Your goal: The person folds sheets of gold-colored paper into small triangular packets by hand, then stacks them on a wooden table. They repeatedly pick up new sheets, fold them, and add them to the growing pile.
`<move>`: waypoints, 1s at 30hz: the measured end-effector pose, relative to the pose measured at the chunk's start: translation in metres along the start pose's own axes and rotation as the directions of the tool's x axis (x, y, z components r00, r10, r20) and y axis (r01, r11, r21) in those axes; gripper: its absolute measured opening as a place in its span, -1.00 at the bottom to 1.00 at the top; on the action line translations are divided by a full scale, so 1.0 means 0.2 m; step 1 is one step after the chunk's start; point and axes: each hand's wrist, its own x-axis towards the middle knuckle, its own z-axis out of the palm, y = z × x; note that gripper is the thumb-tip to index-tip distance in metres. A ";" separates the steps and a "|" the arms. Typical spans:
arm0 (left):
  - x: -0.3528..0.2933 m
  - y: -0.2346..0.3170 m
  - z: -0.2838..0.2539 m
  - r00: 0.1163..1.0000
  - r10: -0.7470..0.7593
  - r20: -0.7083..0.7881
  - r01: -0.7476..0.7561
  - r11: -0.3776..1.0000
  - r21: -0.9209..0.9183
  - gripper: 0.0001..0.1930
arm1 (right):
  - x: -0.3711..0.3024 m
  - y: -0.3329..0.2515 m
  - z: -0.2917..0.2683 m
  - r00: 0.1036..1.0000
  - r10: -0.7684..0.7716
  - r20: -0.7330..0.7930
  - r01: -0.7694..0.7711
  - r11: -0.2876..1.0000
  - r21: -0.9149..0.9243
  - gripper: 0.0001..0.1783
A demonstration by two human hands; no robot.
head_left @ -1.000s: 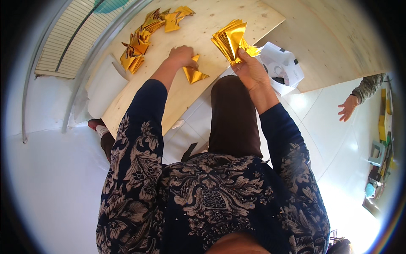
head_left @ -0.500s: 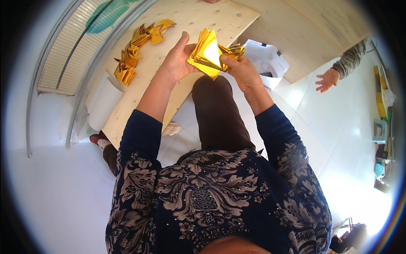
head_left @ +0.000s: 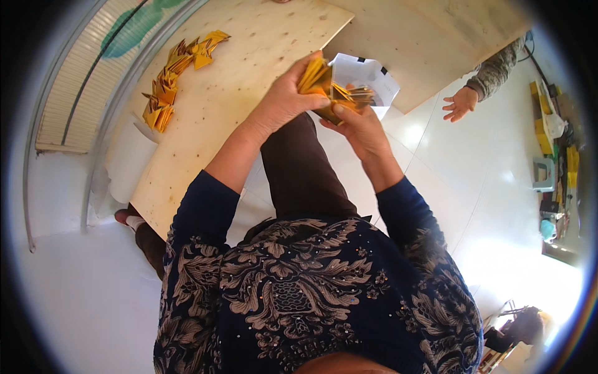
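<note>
Left hand lowers its thumb, pinching the gold foil stack alongside the right hand, apparently steadying it.

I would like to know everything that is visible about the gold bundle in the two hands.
The gold bundle looks like many thin, folded, foil-like pieces, shiny where light strikes, their layered ends fanning out to both sides. It is gripped between the left hand and right hand, thumbs pressing its near side. A white container shows behind it. Blur and the hands hide its inner folds.
</note>
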 end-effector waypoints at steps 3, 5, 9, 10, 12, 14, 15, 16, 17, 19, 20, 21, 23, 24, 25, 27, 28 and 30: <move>-0.07 0.01 0.03 0.989 0.147 -0.007 -0.139 0.945 0.295 -0.19 | 0.03 -0.09 -0.32 0.989 -0.148 0.014 0.145 0.941 -0.306 -0.59; -0.14 0.00 -0.07 0.980 0.100 -0.173 -0.061 0.973 0.221 -0.22 | 0.11 -0.33 -0.69 0.926 -0.330 -0.182 0.187 0.821 -0.539 -0.67; -0.50 -0.08 -0.47 0.836 0.097 -0.540 0.067 0.959 0.276 -0.37 | 0.21 -0.79 -1.43 0.816 -0.436 -0.380 0.037 0.696 -0.717 -0.61; -0.61 -0.13 -0.57 0.781 0.087 -0.619 0.120 0.951 0.285 -0.43 | 0.21 -0.85 -1.56 0.831 -0.440 -0.342 0.034 0.652 -0.757 -0.58; -0.85 -0.22 -0.72 0.660 0.040 -0.750 0.246 0.932 0.266 -0.51 | 0.16 -0.87 -1.75 0.689 -0.684 -0.240 -0.246 0.092 -0.965 -0.48; -1.08 -0.30 -0.80 0.568 0.057 -0.821 0.243 0.942 0.233 -0.54 | 0.20 -0.86 -1.80 0.616 -0.750 -0.241 -0.488 -0.124 -0.864 -0.47; -1.19 -0.32 -0.82 0.515 0.045 -0.856 0.269 0.939 0.212 -0.55 | 0.21 -0.82 -1.80 0.605 -0.717 -0.346 -0.556 -0.069 -0.828 -0.51; -1.27 -0.35 -0.82 0.473 0.048 -0.880 0.269 0.943 0.196 -0.56 | 0.23 -0.80 -1.78 0.580 -0.680 -0.448 -0.624 -0.018 -0.781 -0.56; -1.35 -0.37 -0.82 0.446 0.043 -0.894 0.265 0.948 0.178 -0.56 | 0.25 -0.78 -1.76 0.550 -0.670 -0.498 -0.592 0.108 -0.799 -0.57; -1.48 -0.39 -0.81 0.393 0.009 -0.920 0.284 0.950 0.130 -0.58 | 0.27 -0.74 -1.73 0.525 -0.641 -0.559 -0.555 0.240 -0.796 -0.59; -1.52 -0.40 -0.80 0.367 -0.019 -0.930 0.299 0.949 0.099 -0.58 | 0.28 -0.73 -1.72 0.498 -0.714 -0.493 -0.609 0.117 -0.785 -0.59; -1.54 -0.40 -0.78 0.331 -0.053 -0.942 0.314 0.948 0.056 -0.59 | 0.28 -0.72 -1.73 0.505 -0.767 -0.396 -0.576 0.042 -0.816 -0.59; -1.55 -0.41 -0.77 0.333 -0.084 -0.939 0.304 0.952 0.023 -0.60 | 0.29 -0.73 -1.75 0.479 -0.838 -0.260 -0.711 -0.197 -0.675 -0.56; -1.54 -0.41 -0.76 0.333 -0.100 -0.937 0.314 0.949 0.011 -0.60 | 0.32 -0.75 -1.77 0.471 -0.846 -0.252 -0.715 -0.198 -0.670 -0.50; -1.52 -0.40 -0.75 0.326 -0.119 -0.938 0.336 0.942 -0.003 -0.59 | 0.34 -0.77 -1.79 0.462 -0.829 -0.314 -0.687 -0.111 -0.718 -0.48; -1.43 -0.39 -0.77 0.391 -0.074 -0.917 0.329 0.942 0.065 -0.62 | 0.39 -0.82 -1.84 0.472 -0.738 -0.482 -0.636 0.094 -0.766 -0.44; -1.38 -0.37 -0.78 0.410 -0.071 -0.909 0.343 0.936 0.082 -0.63 | 0.43 -0.84 -1.86 0.447 -0.742 -0.500 -0.599 0.168 -0.783 -0.47; -1.23 -0.33 -0.85 0.479 -0.063 -0.875 0.371 0.919 0.137 -0.65 | 0.49 -0.85 -1.89 0.518 -0.728 -0.449 -0.321 0.322 -0.891 -0.52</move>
